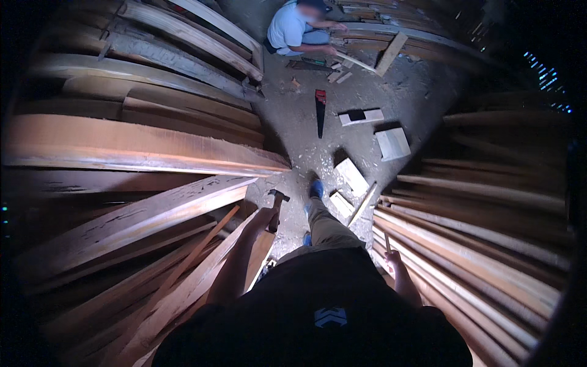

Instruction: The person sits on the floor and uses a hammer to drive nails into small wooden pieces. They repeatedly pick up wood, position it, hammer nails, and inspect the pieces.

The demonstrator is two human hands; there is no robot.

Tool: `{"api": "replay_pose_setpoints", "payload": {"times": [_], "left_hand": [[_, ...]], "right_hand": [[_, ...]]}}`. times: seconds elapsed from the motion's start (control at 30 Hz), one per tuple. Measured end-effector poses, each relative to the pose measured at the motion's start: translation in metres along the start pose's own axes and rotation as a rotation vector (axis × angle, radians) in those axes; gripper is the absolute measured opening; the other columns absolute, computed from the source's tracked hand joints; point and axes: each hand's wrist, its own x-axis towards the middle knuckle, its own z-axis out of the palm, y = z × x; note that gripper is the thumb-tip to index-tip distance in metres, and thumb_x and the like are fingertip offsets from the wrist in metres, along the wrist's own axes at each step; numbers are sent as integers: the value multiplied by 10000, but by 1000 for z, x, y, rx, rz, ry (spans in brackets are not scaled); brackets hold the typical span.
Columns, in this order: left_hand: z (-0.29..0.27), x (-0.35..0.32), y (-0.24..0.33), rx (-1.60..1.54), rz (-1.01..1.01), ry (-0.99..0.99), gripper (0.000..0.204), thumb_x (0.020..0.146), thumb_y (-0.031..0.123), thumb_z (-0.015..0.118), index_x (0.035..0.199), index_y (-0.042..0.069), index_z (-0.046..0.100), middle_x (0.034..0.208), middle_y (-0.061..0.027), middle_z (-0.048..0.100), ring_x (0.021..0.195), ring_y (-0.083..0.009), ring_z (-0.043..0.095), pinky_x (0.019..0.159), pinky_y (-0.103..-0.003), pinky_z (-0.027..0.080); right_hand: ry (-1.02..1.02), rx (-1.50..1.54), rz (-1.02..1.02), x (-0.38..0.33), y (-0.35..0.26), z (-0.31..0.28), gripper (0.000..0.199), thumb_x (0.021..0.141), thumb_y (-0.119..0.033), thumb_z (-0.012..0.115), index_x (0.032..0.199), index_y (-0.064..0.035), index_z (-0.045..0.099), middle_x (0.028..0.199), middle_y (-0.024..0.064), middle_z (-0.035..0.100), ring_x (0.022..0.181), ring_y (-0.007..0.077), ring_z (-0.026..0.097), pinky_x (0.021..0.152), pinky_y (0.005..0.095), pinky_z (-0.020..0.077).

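Left hand [264,218] closed around the handle of a claw hammer [276,208], head up, held just above the ends of the long planks [153,214] stacked on the left. Right hand [392,257] gripped on a thin stick or pencil [387,243] (too small to tell which), close beside the plank stack [477,244] on the right. Standing in a narrow aisle of sawdust-strewn floor [299,134] between both stacks. Ahead on that floor: a handsaw [320,110], blade lying along the walkway, and several offcut blocks [351,176] just beside the blue shoe [315,188]. Further on, a second person [293,27] crouched over boards.

Risks judged: trip on offcuts or saw underfoot, given poor light; hammer head snagging on protruding plank ends; leaning planks shifting if knocked.
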Motion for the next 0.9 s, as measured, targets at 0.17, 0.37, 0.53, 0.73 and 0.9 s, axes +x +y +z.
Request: {"api": "replay_pose_setpoints", "payload": {"times": [0.17, 0.37, 0.53, 0.73, 0.9], "left_hand": [[-82, 69, -48, -151, -195, 90, 349, 976, 367, 569, 850, 58, 670, 708, -1, 604, 598, -112, 542, 550, -295, 408], [-127, 134, 38, -13, -282, 127, 330, 965, 324, 566, 788, 64, 666, 642, -18, 615, 547, -148, 579, 554, -300, 450], [-132, 207, 137, -104, -290, 34, 289, 1004, 321, 550, 979, 47, 638, 627, 46, 475, 480, -77, 410, 448, -262, 293], [-157, 314, 198, -109, -277, -36, 283, 984, 362, 561, 919, 96, 632, 613, 60, 429, 457, -74, 363, 431, -266, 266], [-142, 414, 260, 73, -213, -177, 348, 979, 347, 541, 854, 37, 635, 703, -50, 613, 611, -158, 589, 581, -326, 477]], "right_hand": [[32, -225, -91, 91, -202, 59, 242, 920, -213, 632, 767, -26, 634, 667, 155, 646, 641, 281, 676, 505, 432, 514], [47, -404, -733, 152, -449, 100, 412, 887, -316, 645, 1173, -26, 585, 891, 212, 664, 802, 355, 665, 692, 475, 524], [-117, -96, -619, 183, -555, 101, 423, 930, -288, 627, 1261, -47, 523, 890, 159, 696, 725, 271, 684, 640, 416, 543], [-93, -606, -663, 237, -523, 87, 292, 926, -234, 613, 1147, -49, 564, 913, 136, 670, 871, 272, 642, 757, 409, 536], [-1, -1111, -573, 306, -347, -6, 145, 890, -208, 595, 828, -86, 640, 815, 136, 669, 745, 319, 638, 687, 487, 502]]}}
